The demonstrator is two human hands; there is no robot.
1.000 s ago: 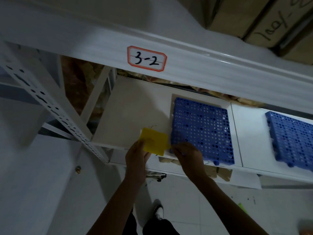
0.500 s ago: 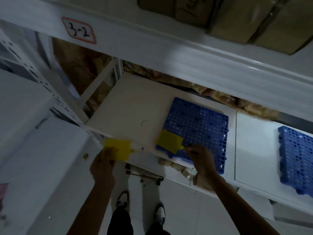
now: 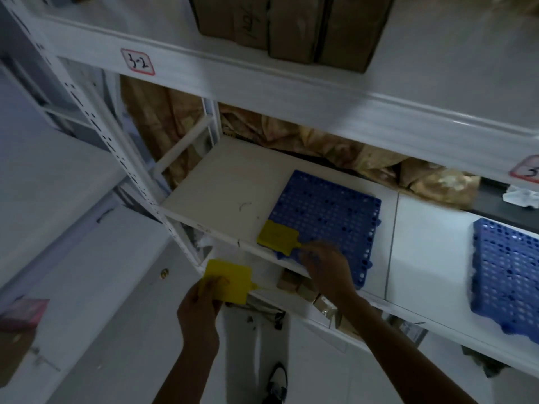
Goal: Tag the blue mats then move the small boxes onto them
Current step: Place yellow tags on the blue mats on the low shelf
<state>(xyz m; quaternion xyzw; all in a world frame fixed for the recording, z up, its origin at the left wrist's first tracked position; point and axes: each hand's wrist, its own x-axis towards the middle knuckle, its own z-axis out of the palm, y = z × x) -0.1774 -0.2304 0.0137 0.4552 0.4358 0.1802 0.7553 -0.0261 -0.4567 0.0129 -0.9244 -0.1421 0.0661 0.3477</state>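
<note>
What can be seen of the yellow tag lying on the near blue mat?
The yellow tag is a flat, roughly square card of what looks like plastic, with a small tab on its right edge. It lies flat on the front left corner of the blue mat, slightly overhanging the edge of the white shelf. The right hand touches it at the tab; motion blur hides whether the fingers pinch it. Any writing is unreadable. It is separate from the tag in the other hand.
</note>
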